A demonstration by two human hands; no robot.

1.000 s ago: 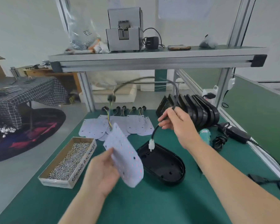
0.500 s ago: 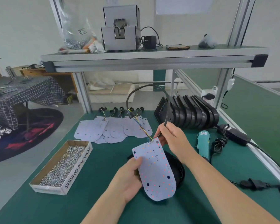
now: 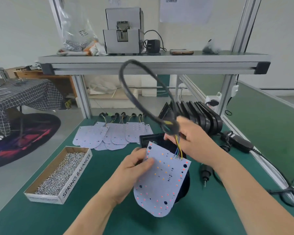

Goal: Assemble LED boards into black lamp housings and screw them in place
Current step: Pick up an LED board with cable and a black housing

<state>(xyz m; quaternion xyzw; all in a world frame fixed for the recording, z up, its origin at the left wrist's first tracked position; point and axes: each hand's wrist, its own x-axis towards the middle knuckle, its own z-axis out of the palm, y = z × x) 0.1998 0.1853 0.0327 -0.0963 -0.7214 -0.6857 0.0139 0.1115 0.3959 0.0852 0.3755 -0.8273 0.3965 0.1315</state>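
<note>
Pinches one white, round-ended LED board [image 3: 161,187] by its left edge with the left hand [image 3: 134,168]: thumb flat on the dotted face, fingers curled behind. Grips one thick black cable [image 3: 134,92] with the right hand [image 3: 195,141], fingers wrapped round its blurred end just above the board's far corner. Above that fist, a single loop of cable arcing up in front of the shelf. From the fist down to the board's top edge, a small bundle of coloured wires [image 3: 178,148], about four.

Holds the board tilted over one black plastic lamp housing [image 3: 147,139] on the green mat [image 3: 41,214], hiding most of it; contact between the two impossible to tell.

Beyond the hands, a fan of overlapping spare white boards [image 3: 92,134], roughly six, exact count hidden by the overlap. Right of those, a row of black housings on edge [image 3: 205,117], about seven. Left of the hands, one open cardboard box [image 3: 76,175] marked SPRING BALANCER, full of small silver screws [image 3: 58,172]. Just right of the housing, one dark electric screwdriver [image 3: 205,172] lying on the mat, and one black power brick [image 3: 236,141] further back.
</note>
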